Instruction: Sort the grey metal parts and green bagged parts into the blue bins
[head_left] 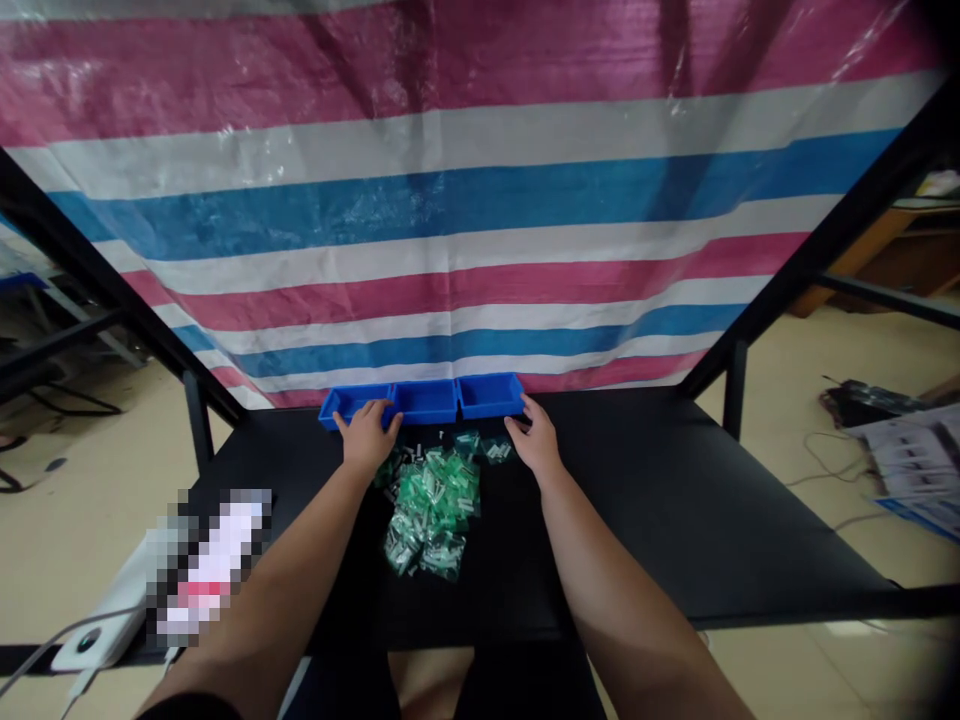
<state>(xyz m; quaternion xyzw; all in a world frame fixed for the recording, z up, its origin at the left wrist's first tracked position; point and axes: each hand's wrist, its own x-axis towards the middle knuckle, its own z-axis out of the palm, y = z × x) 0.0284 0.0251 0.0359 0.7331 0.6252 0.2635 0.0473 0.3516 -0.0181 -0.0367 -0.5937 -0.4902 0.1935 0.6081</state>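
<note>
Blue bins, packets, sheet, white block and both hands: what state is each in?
Three blue bins: upright, open-topped, in a row.
Left hand: curled over left bin.
Right hand: open, beside right bin.
Packets: heaped; seals unclear.
Striped sheet: hanging, creased.
White block: cables attached.

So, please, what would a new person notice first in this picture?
Probably the striped tarp behind the black table. Then the heap of small green-tinted plastic bags on this table, and beyond them three blue bins in a row, the left hand at the left bin and the right hand at the right one.
</note>
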